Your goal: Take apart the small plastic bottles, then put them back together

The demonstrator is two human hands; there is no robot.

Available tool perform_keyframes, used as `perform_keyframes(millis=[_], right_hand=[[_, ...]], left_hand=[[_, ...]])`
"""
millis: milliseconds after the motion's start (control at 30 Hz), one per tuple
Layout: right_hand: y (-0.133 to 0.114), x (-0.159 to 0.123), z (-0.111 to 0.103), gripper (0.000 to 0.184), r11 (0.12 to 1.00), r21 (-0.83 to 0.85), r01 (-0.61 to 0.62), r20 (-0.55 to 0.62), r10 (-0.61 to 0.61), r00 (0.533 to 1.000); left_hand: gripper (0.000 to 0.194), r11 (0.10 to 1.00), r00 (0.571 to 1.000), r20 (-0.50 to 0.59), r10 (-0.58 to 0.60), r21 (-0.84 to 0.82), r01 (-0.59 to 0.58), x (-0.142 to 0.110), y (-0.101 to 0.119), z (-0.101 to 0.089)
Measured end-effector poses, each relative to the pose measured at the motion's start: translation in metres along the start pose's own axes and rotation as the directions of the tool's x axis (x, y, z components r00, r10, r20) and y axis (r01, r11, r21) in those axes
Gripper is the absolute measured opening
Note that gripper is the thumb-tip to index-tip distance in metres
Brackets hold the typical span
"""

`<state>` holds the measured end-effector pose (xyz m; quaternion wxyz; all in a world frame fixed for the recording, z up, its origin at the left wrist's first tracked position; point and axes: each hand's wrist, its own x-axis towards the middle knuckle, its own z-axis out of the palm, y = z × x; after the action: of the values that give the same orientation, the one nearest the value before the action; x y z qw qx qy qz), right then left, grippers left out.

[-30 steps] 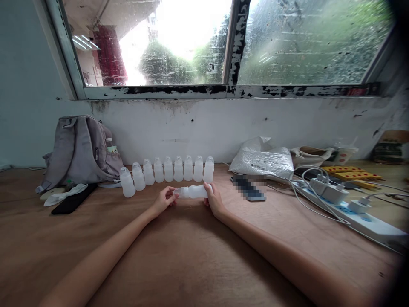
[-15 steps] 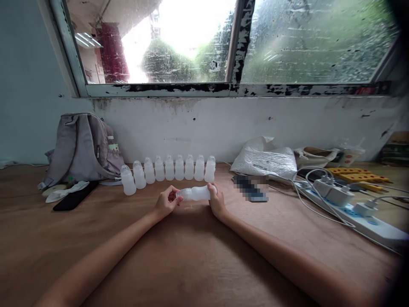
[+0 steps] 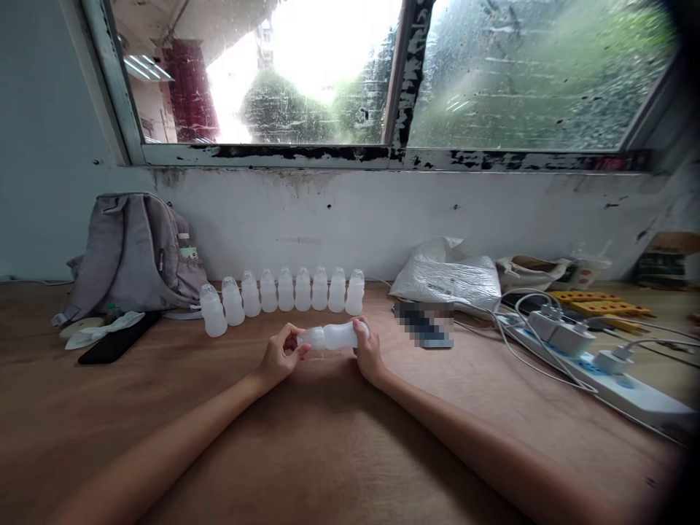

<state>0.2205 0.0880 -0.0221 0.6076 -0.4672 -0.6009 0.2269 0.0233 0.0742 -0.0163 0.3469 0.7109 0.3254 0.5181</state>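
Between both hands a frosted white baby bottle [image 3: 335,336] lies on its side, just above the wooden table [image 3: 322,445]. My left hand [image 3: 281,353] is closed on its clear-capped end, fingers pinching the cap. At the base end, my right hand [image 3: 368,351] grips the bottle with the thumb on top. Behind them, several similar bottles [image 3: 285,290] stand upright in a curved row, their clear caps on.
A grey backpack [image 3: 134,251] leans at the back left, near a black phone [image 3: 117,339] and a white tissue [image 3: 103,329]. On the right are a silvery bag [image 3: 448,277], a blurred-out phone [image 3: 424,326], and a white power strip [image 3: 617,379] with plugs and cables.
The held bottle is turned slightly, its capped end a little lower and further left. The whole view has shifted slightly; both hands keep their grip.
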Motion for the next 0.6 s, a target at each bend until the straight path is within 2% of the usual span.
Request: perform_keyframes(millis=[133, 200, 267, 333, 433, 600], right_hand=[[-0.005, -0.003, 0.000, 0.027, 0.999, -0.043, 0.015, 0.060, -0.013, 0.998], [-0.010, -0.005, 0.001, 0.024, 0.994, -0.088, 0.058, 0.158, -0.044, 0.986], [-0.015, -0.007, 0.003, 0.023, 0.985, -0.117, 0.127, 0.302, -0.087, 0.949], [-0.019, -0.008, 0.005, 0.026, 0.972, -0.118, 0.203, 0.432, -0.133, 0.892], [-0.021, -0.009, 0.008, 0.042, 0.957, -0.122, 0.264, 0.537, -0.160, 0.828], [-0.017, -0.006, 0.009, 0.041, 0.954, -0.154, 0.256, 0.581, -0.122, 0.805]], left_hand=[[0.032, 0.980, 0.992, -0.083, -0.095, -0.181, 0.078, 0.008, -0.004, -0.001], [0.040, 0.939, 0.974, -0.112, -0.195, -0.309, 0.152, 0.013, -0.009, -0.003], [0.045, 0.876, 0.947, -0.126, -0.294, -0.433, 0.214, 0.017, -0.014, -0.005], [0.045, 0.823, 0.925, -0.134, -0.356, -0.514, 0.242, 0.019, -0.019, -0.006], [0.041, 0.792, 0.916, -0.110, -0.385, -0.549, 0.267, 0.019, -0.022, -0.007], [0.035, 0.796, 0.925, -0.061, -0.375, -0.533, 0.288, 0.017, -0.019, -0.006]])
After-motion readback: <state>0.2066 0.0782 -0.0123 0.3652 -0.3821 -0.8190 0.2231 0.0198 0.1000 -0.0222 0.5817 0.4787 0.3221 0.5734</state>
